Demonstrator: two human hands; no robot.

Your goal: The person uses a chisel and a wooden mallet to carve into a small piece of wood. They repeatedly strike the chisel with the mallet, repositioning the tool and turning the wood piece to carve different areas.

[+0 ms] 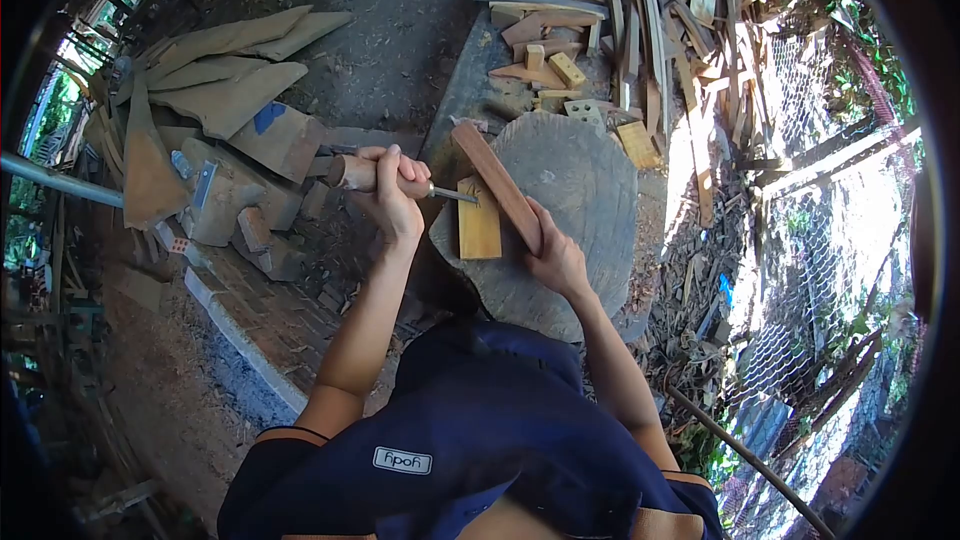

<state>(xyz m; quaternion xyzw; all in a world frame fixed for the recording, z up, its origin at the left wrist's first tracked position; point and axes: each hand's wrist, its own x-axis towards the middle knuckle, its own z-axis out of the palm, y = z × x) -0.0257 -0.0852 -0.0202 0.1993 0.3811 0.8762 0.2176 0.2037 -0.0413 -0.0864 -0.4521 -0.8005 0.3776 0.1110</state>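
Observation:
My left hand point(392, 190) is closed around the wooden handle of a chisel point(455, 195). The blade points right, and its tip is at the face of a small yellow wood block point(480, 232). This block lies near the left edge of a round tree stump point(585, 175). In my right hand point(558, 258), fingers wrapped round its near end, is a reddish-brown wooden bar point(495, 178). The bar slants up and left, its far end overlapping the top of the yellow block in this view.
Behind the stump, several small wood blocks point(566, 70) and offcuts lie on a slab, with long wood strips point(640, 20) beside them. Large wooden boards point(225, 90) are piled at the left. Wire mesh point(800, 270) stands at the right, by ground littered with chips.

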